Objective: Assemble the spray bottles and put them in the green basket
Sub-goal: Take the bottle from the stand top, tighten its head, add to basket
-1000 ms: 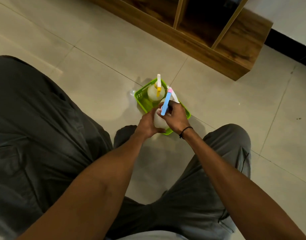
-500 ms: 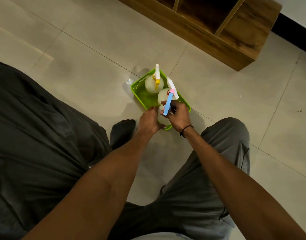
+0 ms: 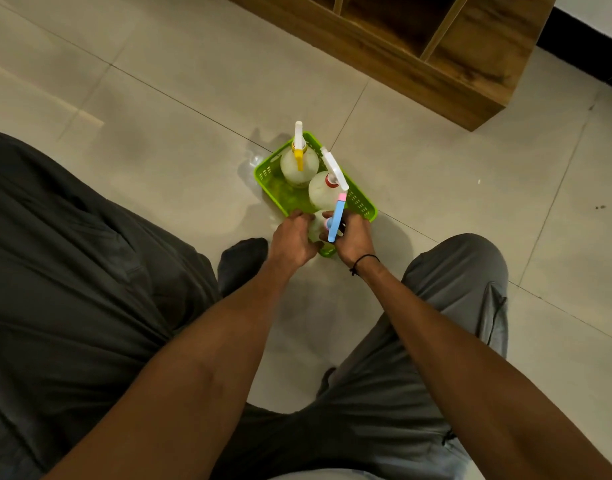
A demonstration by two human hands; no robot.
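A green basket stands on the tiled floor between my knees. At its far end stands a pale bottle with a yellow-and-white spray head. A second bottle with a red collar and white spray head stands behind it. At the near end a third bottle with a blue-and-pink spray head sits low in the basket. My left hand cups that bottle's left side and my right hand holds its right side. Its body is mostly hidden by my hands.
A wooden shelf unit lies on the floor beyond the basket, to the upper right. My legs in grey trousers flank the basket on both sides, and a dark sock sits just left of my left hand.
Both hands have carried the blue-headed bottle lower into the near end of the basket. The view has tilted so the basket sits lower in the frame.
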